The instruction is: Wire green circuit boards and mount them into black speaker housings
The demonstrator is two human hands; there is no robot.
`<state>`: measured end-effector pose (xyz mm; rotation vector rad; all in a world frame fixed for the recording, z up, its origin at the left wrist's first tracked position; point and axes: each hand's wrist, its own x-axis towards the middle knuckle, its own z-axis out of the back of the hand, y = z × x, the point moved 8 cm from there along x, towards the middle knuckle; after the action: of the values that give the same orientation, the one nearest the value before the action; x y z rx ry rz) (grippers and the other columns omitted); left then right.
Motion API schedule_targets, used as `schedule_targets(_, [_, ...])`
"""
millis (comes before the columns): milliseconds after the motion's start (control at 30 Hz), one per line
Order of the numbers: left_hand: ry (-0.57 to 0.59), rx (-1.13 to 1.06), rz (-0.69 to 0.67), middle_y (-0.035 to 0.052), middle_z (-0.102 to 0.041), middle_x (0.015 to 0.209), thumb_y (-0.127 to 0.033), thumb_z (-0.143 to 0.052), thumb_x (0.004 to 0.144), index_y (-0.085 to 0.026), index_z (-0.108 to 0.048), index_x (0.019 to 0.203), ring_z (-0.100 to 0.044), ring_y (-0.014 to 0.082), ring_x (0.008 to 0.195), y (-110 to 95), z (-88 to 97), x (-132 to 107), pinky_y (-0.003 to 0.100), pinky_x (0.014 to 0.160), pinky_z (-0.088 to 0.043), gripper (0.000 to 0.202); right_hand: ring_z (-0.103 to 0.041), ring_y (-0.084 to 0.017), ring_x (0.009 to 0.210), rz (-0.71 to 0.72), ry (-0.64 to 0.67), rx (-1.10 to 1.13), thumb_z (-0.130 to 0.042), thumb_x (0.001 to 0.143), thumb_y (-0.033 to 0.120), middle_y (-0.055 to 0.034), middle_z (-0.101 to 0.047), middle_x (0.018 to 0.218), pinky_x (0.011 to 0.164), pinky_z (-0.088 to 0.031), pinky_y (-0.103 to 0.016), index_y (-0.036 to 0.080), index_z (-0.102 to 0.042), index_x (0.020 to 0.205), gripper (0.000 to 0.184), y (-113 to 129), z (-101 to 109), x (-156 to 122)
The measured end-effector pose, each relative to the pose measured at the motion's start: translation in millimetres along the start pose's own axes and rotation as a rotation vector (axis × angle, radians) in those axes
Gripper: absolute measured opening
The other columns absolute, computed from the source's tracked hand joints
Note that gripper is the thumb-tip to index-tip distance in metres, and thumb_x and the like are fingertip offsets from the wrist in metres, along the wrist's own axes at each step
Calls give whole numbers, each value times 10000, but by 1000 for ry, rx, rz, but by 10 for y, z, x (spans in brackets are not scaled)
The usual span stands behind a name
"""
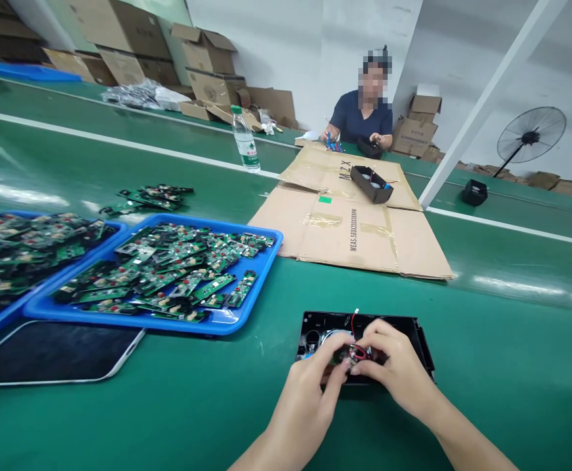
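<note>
An open black plastic housing (416, 330) lies on the green table in front of me, with a round speaker part and red wires inside. My left hand (310, 386) pinches a small green circuit board (352, 354) over the housing. My right hand (396, 366) grips the same board from the right, fingers curled over it. The board is mostly hidden by my fingers.
A blue tray (246, 294) heaped with green circuit boards sits to the left, a second tray (1, 314) beyond it. A dark tablet (50, 353) lies near the front left. Flattened cardboard (354, 229), another black housing (371, 183), a water bottle (245, 140), a seated person (361, 118) are farther back.
</note>
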<state>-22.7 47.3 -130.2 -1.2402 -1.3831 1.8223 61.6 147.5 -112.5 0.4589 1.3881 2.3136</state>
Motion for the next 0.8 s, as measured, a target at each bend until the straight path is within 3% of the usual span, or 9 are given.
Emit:
schedule_targets(67, [-60, -127, 87, -75, -667, 835, -456, -570, 752, -318, -527, 1005, -658, 48, 704, 28, 20, -7, 75, 660, -583, 291, -463, -152, 725, -7, -21, 50, -743, 775, 316, -18, -447, 983, 634, -411, -269, 246, -657, 994, 246, -49, 56, 19])
schedule_targets(133, [-135, -206, 136, -58, -662, 813, -449, -600, 727, -303, -497, 1009, -674, 79, 712, 32, 49, -22, 122, 647, -611, 334, -493, -167, 806, 1, 1, -5, -614, 866, 442, -50, -412, 1149, 745, -450, -303, 271, -604, 1176, 354, -83, 55, 49])
schedule_targets(233, [-170, -249, 148, -41, -653, 844, -392, -585, 738, -295, -469, 1034, -680, 78, 734, 4, 58, -35, 115, 660, -612, 333, -473, -204, 1077, 34, 22, -153, -373, 984, 372, -67, -418, 1292, 961, -376, -356, 223, -566, 1249, 360, -94, 12, 100])
schedule_targets(333, [-138, -248, 170, -24, -652, 912, -346, -551, 753, -308, -439, 1073, -688, 92, 802, 30, 35, -25, 127, 702, -618, 341, -418, -186, 1187, 57, -43, -108, -370, 979, 309, -47, -507, 1259, 1030, -308, -344, 207, -583, 1220, 337, -90, 36, 122])
schedule_targets(433, [-185, -253, 144, -9, -673, 844, -372, -546, 744, -312, -414, 1120, -693, 115, 817, 88, 73, -3, 136, 694, -617, 403, -496, -191, 1084, -3, -179, 146, -518, 918, 326, -24, -589, 1123, 940, -376, -314, 237, -642, 1044, 198, -182, 160, 69])
schedule_targets(500, [-214, -250, 121, -14, -685, 792, -388, -543, 739, -320, -402, 1130, -694, 114, 824, 130, 90, 10, 131, 704, -613, 421, -554, -179, 904, -65, -272, 312, -609, 862, 338, -9, -618, 955, 785, -430, -282, 226, -590, 902, 121, -275, 243, -8])
schedule_targets(633, [-228, -208, 99, -43, -694, 782, -418, -548, 743, -345, -411, 1097, -690, 95, 830, 170, 89, 21, 102, 710, -602, 387, -562, -156, 723, -144, -229, 389, -695, 805, 302, 25, -625, 769, 639, -415, -251, 224, -537, 856, 184, -318, 220, -117])
schedule_targets(733, [-249, -188, 85, -57, -688, 808, -418, -571, 737, -343, -441, 1045, -689, 92, 818, 159, 93, 14, 82, 657, -594, 342, -542, -158, 748, 59, -138, 158, -627, 886, 238, 10, -626, 808, 662, -417, -266, 221, -650, 862, 38, -75, 160, -120])
schedule_targets(800, [-254, -194, 69, -62, -686, 812, -387, -580, 740, -334, -451, 1023, -687, 82, 791, 135, 84, 8, 68, 636, -585, 315, -504, -175, 782, 252, -118, -25, -528, 955, 202, -17, -606, 850, 686, -409, -300, 204, -662, 952, 133, 115, 110, -135])
